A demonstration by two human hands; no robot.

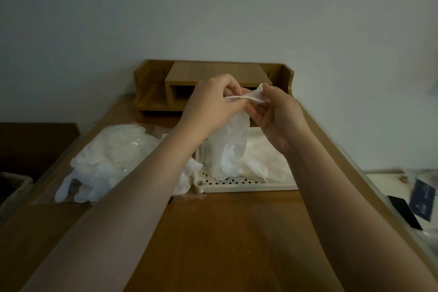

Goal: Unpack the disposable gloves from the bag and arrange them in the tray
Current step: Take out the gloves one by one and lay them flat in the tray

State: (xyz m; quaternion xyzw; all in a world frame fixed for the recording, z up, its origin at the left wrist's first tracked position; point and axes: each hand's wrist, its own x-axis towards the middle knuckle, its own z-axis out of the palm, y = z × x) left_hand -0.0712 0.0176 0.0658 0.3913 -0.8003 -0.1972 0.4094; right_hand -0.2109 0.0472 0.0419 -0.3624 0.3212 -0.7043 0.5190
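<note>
- Wooden desk: brown grain top, raised side rails, dim light.
- Wooden shelf organiser: at the desk's far end, against the wall, open compartments.
- Wall: behind the desk, plain pale grey-white.
- Dark cabinet: left of the desk, lower.
- Pale surface: right of the desk, dark flat items lying on it, blurred.

You see a white glove hanging at frame centre over the perforated tray, bag of gloves lying left.
</note>
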